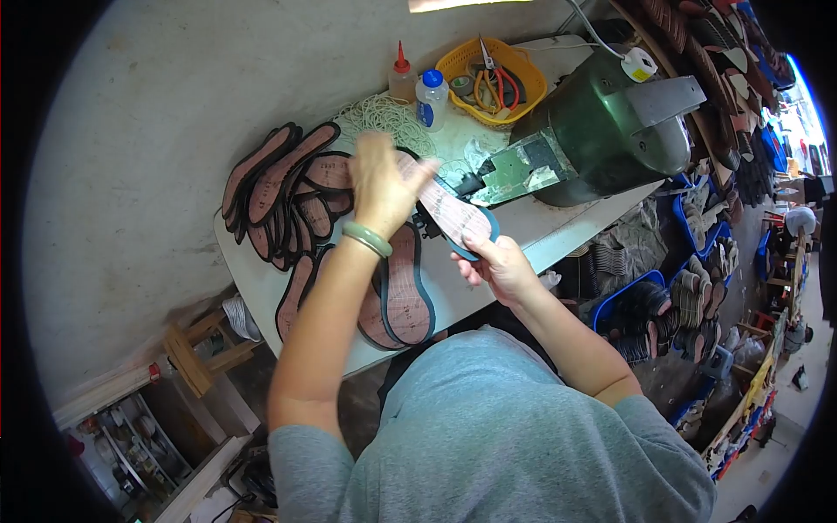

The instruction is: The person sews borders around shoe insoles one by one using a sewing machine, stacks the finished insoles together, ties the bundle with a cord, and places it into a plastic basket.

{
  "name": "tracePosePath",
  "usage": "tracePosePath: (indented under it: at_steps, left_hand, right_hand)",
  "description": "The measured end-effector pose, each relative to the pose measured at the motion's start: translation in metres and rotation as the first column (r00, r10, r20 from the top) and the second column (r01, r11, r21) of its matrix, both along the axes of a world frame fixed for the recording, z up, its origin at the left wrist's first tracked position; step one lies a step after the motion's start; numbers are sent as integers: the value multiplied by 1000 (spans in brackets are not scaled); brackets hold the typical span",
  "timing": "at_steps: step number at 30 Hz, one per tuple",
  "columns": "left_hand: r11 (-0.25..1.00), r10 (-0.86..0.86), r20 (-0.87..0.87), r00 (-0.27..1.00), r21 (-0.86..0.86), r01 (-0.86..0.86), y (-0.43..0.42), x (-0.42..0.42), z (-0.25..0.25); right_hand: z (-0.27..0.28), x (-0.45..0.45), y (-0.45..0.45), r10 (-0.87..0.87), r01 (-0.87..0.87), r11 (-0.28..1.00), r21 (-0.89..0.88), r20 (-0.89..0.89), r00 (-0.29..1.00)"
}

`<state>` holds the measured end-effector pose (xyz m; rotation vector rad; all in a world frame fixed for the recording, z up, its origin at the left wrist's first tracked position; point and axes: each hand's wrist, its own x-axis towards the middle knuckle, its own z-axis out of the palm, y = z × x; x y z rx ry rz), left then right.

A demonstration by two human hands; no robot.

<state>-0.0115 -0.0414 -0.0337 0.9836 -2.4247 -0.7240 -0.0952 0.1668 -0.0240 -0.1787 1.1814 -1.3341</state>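
An insole (449, 212) with a pinkish face and dark blue edge is held up over the table, beside a green machine (602, 131). My right hand (497, 268) pinches its near end between thumb and fingers. Over its far end is my left hand (384, 179), blurred by motion, with a green bangle on the wrist; its grip cannot be made out. More insoles (405, 296) lie just below my left hand, and a pile of dark-edged ones (281, 183) lies to its left.
Behind my hands are tangled pale cord (384, 120), a red-tipped bottle (402, 80), a blue-capped bottle (432, 100) and a yellow basket (530, 74) with pliers and tape. Blue crates (629, 301) of insoles stand on the right. A wooden stool (196, 353) is at the lower left.
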Motion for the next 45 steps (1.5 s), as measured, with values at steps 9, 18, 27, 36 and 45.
tracePosePath:
  at_steps: [9, 18, 27, 36, 45]
  left_hand:
    - [774, -627, 219, 748, 66, 630, -23, -4, 44]
    - [919, -364, 100, 926, 202, 340, 18, 21, 42]
    - [857, -226, 189, 955, 505, 103, 42, 23, 44]
    - [931, -63, 176, 982, 364, -6, 34, 5, 37]
    - [885, 35, 33, 999, 463, -47, -10, -21, 0]
  right_hand:
    - [-1, 0, -33, 14, -13, 1000, 5, -97, 995]
    - [2, -13, -32, 10, 0, 999, 34, -288, 958]
    - [2, 20, 33, 148, -195, 969, -151, -273, 950]
    - [2, -3, 46, 47, -62, 993, -100, -151, 987]
    - [-1, -11, 8, -88, 63, 987, -150, -168, 982]
